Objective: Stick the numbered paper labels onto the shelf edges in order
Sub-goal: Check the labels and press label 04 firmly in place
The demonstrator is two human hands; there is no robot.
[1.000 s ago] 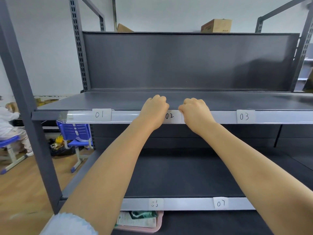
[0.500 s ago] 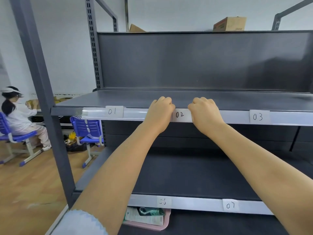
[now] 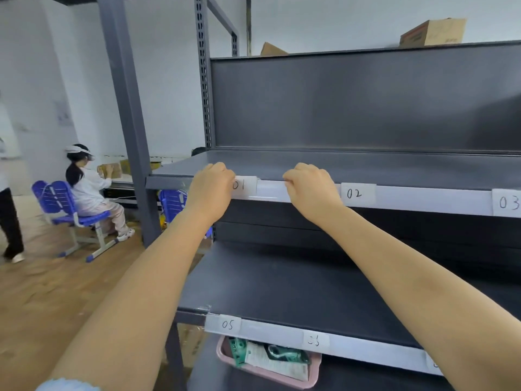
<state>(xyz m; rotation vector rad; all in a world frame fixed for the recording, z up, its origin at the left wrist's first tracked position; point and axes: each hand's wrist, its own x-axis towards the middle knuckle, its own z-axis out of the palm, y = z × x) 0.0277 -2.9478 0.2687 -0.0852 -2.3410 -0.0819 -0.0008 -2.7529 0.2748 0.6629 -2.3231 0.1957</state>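
Grey metal shelving (image 3: 366, 108) fills your view, with white walls behind it and a wooden floor (image 3: 42, 292) off at 9 o'clock. Along the front of the upper shelf runs a white label strip (image 3: 423, 200), its long axis level and sloping slightly down toward 3 o'clock. On it the paper labels stand upright, digits readable: label 01 (image 3: 244, 185), label 02 (image 3: 357, 194) and label 03 (image 3: 507, 202) read in order toward 3 o'clock. Your left hand (image 3: 211, 190) has its fingers curled over the strip's top edge and covers the left part of label 01; whether it pinches the paper you cannot tell. Your right hand (image 3: 313, 187) is curled the same way on the strip between label 01 and label 02, just apart from both. On the lower shelf's strip, label 05 (image 3: 227, 324) sits at 7 o'clock, with a blurred label (image 3: 314, 340) beside it. Beneath, a pink tray (image 3: 225, 354) holds printed packets. At 1 o'clock a cardboard box (image 3: 434, 32) sits above the shelving. At 9 o'clock a person in white (image 3: 90, 190) sits on a blue chair (image 3: 56, 198), well apart from you, beyond a grey upright post (image 3: 124, 108).
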